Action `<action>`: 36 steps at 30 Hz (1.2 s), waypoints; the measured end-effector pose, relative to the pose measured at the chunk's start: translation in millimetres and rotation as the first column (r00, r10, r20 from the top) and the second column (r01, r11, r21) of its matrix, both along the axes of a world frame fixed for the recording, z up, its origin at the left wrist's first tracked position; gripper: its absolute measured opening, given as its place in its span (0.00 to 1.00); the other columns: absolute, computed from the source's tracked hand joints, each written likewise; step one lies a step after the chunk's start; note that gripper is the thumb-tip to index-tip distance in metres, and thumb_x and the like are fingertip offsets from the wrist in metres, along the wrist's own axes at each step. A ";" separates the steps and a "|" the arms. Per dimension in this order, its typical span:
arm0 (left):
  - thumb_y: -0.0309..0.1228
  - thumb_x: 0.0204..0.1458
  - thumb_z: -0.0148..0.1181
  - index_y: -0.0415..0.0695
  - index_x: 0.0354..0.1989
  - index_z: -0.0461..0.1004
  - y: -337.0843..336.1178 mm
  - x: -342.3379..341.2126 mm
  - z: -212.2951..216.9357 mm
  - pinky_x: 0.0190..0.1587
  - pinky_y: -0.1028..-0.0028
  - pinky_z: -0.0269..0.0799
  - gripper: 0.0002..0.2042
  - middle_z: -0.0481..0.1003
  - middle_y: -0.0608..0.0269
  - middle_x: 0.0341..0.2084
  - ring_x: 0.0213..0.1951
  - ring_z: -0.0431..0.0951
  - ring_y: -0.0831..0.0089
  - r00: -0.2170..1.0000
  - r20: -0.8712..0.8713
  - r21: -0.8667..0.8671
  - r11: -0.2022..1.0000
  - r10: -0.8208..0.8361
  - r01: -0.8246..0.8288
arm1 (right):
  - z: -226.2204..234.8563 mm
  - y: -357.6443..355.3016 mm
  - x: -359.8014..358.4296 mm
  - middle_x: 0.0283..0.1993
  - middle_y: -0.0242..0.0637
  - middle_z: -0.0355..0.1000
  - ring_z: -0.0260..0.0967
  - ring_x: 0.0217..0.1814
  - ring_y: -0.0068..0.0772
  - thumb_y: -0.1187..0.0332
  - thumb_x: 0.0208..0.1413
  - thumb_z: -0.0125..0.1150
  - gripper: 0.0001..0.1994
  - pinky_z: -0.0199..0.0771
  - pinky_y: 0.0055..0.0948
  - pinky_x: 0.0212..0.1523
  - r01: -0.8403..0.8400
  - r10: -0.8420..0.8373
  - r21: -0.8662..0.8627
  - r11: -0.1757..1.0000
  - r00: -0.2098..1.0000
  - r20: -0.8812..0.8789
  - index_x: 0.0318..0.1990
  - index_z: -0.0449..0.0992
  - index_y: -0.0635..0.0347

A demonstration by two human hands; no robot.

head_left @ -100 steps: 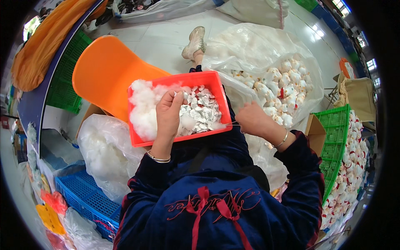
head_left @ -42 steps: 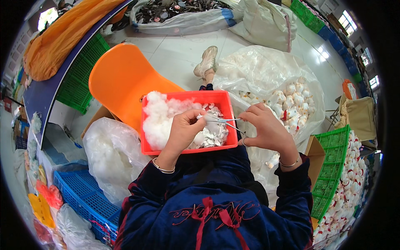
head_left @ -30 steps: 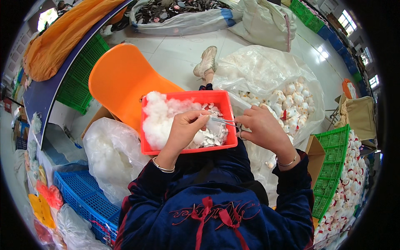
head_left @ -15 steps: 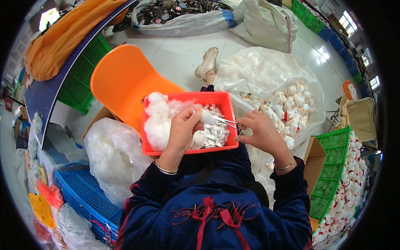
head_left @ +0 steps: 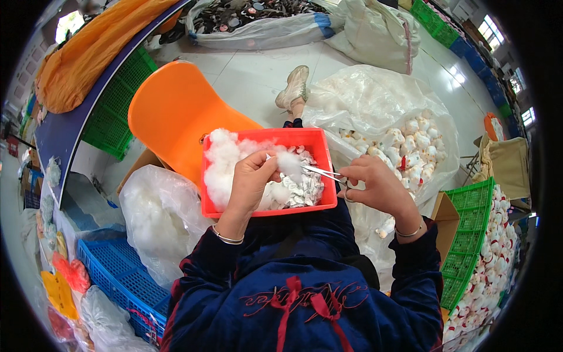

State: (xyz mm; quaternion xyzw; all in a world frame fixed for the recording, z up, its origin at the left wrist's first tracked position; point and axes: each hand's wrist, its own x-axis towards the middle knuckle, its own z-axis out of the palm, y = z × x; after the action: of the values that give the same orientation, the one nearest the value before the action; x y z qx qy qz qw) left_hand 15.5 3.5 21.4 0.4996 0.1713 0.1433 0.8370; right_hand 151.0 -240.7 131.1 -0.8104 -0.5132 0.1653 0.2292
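Observation:
A red plastic tray (head_left: 267, 212) rests on my lap, with white fluffy stuffing (head_left: 221, 170) on its left and many small silvery-white pieces (head_left: 305, 192) on its right. My left hand (head_left: 253, 176) is closed in a pinch above the tray; a small white bit shows at its fingertips, mostly hidden. Scissor-handled forceps (head_left: 319, 171), silver metal, are held in my right hand (head_left: 375, 183), with its fingers at the handle rings. Their tips point left into a loose tuft of stuffing (head_left: 288, 164) beside my left fingertips.
An orange chair (head_left: 176, 117) stands beyond the tray at left. To the right lies a clear plastic bag (head_left: 375, 88) with small white stuffed pieces. A bag of stuffing (head_left: 158, 217) and a blue crate (head_left: 117, 270) sit at left, a green crate (head_left: 467, 246) at right.
My right hand has shifted slightly right with the forceps. The tuft at their tips looks larger and looser. My left hand has moved a little left, still pinching.

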 end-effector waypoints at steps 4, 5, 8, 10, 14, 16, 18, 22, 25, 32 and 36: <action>0.26 0.62 0.60 0.35 0.45 0.81 -4.0 2.7 2.9 0.35 0.80 0.76 0.09 0.80 0.65 0.31 0.29 0.77 0.81 0.999 -0.010 0.059 0.998 -0.031 0.032 | 0.6 3.0 -3.3 0.31 0.37 0.73 0.72 0.40 0.42 0.69 0.43 0.69 0.18 0.67 0.41 0.43 0.005 -0.004 -0.025 1.000 1.000 0.028 0.46 0.83 0.57; 0.26 0.62 0.60 0.34 0.45 0.81 -4.9 2.6 5.8 0.35 0.80 0.76 0.09 0.81 0.64 0.31 0.29 0.77 0.81 0.999 -0.018 0.071 0.997 -0.041 0.042 | 0.5 3.1 -3.8 0.31 0.37 0.73 0.72 0.40 0.42 0.68 0.44 0.69 0.18 0.66 0.41 0.44 0.010 -0.008 -0.041 0.999 0.999 0.044 0.46 0.83 0.56; 0.26 0.62 0.59 0.34 0.43 0.82 -5.2 1.8 11.2 0.35 0.81 0.76 0.08 0.81 0.64 0.31 0.29 0.78 0.81 0.997 -0.031 0.106 0.992 -0.072 0.075 | 1.5 4.4 -4.6 0.32 0.37 0.73 0.72 0.42 0.43 0.67 0.44 0.68 0.18 0.66 0.41 0.45 0.016 -0.009 -0.091 0.996 0.997 0.081 0.46 0.83 0.56; 0.27 0.62 0.61 0.35 0.41 0.82 -1.7 0.5 8.0 0.36 0.80 0.76 0.08 0.80 0.65 0.29 0.29 0.77 0.81 0.995 -0.025 0.131 0.986 -0.096 0.098 | 6.3 7.2 -5.7 0.32 0.37 0.73 0.72 0.42 0.43 0.66 0.44 0.68 0.18 0.66 0.41 0.46 0.011 0.000 -0.128 0.992 0.996 0.088 0.47 0.83 0.56; 0.25 0.61 0.61 0.35 0.39 0.82 -5.9 0.2 14.9 0.35 0.79 0.75 0.07 0.79 0.66 0.28 0.29 0.77 0.81 0.986 -0.039 0.201 0.965 -0.164 0.169 | 12.2 17.0 -8.8 0.35 0.38 0.75 0.72 0.44 0.44 0.65 0.45 0.68 0.18 0.66 0.42 0.48 -0.016 0.029 -0.189 0.982 0.997 0.065 0.46 0.83 0.55; 0.24 0.60 0.61 0.35 0.40 0.82 -2.0 -0.5 13.0 0.34 0.79 0.75 0.06 0.79 0.66 0.27 0.28 0.77 0.81 0.986 -0.032 0.189 0.968 -0.162 0.166 | 12.4 19.7 -9.4 0.37 0.38 0.75 0.72 0.47 0.44 0.64 0.45 0.69 0.19 0.67 0.41 0.50 -0.017 0.034 -0.184 0.983 0.995 0.091 0.47 0.83 0.55; 0.24 0.58 0.61 0.36 0.40 0.81 0.6 0.5 5.9 0.33 0.79 0.74 0.06 0.79 0.67 0.27 0.28 0.77 0.81 0.988 -0.024 0.045 0.987 -0.155 0.156 | 10.2 14.1 -5.4 0.41 0.38 0.75 0.71 0.51 0.44 0.63 0.43 0.71 0.21 0.66 0.42 0.52 -0.010 0.030 -0.157 0.987 0.991 0.127 0.49 0.82 0.55; 0.23 0.57 0.62 0.36 0.40 0.80 7.8 -0.1 1.2 0.32 0.80 0.74 0.06 0.78 0.68 0.26 0.28 0.77 0.82 0.989 -0.068 -0.043 0.991 -0.129 0.126 | 9.1 5.7 -1.9 0.48 0.36 0.74 0.67 0.56 0.44 0.61 0.39 0.75 0.28 0.66 0.43 0.54 0.002 -0.016 0.054 0.999 0.966 0.258 0.52 0.79 0.55; 0.23 0.57 0.62 0.36 0.42 0.81 -0.5 -1.9 5.6 0.33 0.80 0.74 0.07 0.79 0.67 0.27 0.28 0.77 0.82 0.988 -0.055 0.163 0.975 -0.145 0.152 | 7.8 14.7 -7.7 0.49 0.37 0.73 0.67 0.57 0.44 0.60 0.37 0.77 0.30 0.65 0.43 0.55 -0.091 0.067 0.072 0.993 0.955 0.288 0.52 0.77 0.55; 0.25 0.60 0.62 0.35 0.47 0.81 2.6 -7.2 15.2 0.35 0.80 0.76 0.10 0.80 0.64 0.30 0.30 0.78 0.81 0.988 -0.074 0.098 0.985 -0.133 0.140 | 15.4 13.5 -5.4 0.39 0.32 0.73 0.69 0.50 0.40 0.62 0.40 0.77 0.22 0.64 0.42 0.51 0.006 0.044 -0.158 0.987 0.951 0.306 0.47 0.82 0.51; 0.25 0.60 0.62 0.34 0.47 0.81 1.4 -6.1 21.4 0.36 0.79 0.78 0.10 0.81 0.61 0.31 0.30 0.79 0.79 0.988 -0.073 0.078 0.987 -0.134 0.140 | 7.1 14.6 -3.7 0.35 0.32 0.74 0.71 0.45 0.39 0.63 0.46 0.70 0.14 0.64 0.42 0.46 -0.004 0.077 -0.221 0.975 0.943 0.324 0.43 0.83 0.49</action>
State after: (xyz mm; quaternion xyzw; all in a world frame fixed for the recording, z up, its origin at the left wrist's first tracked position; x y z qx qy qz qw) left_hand 9.4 4.9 42.8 0.5489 0.1589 0.0754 0.8172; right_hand 147.3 -226.2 138.2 -0.8360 -0.5397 0.0871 0.0466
